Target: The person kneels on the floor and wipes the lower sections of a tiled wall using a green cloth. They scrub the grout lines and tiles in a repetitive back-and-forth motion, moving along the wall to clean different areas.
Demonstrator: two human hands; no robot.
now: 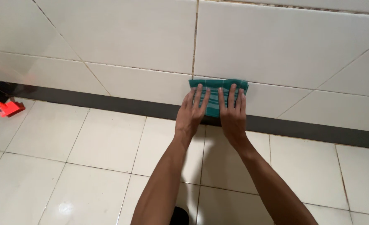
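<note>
Both hands flat on a green cloth (218, 96), low on the tiled wall (276, 46).
Left hand (191, 113) and right hand (232, 114) side by side, fingers spread open, pressing, not gripping.

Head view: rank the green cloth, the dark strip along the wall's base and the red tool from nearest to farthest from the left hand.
1. Green cloth: under the left hand's fingers, flat on the wall.
2. Dark strip: just below the cloth; the hand overlaps it.
3. Red tool: far left, on the floor.
</note>
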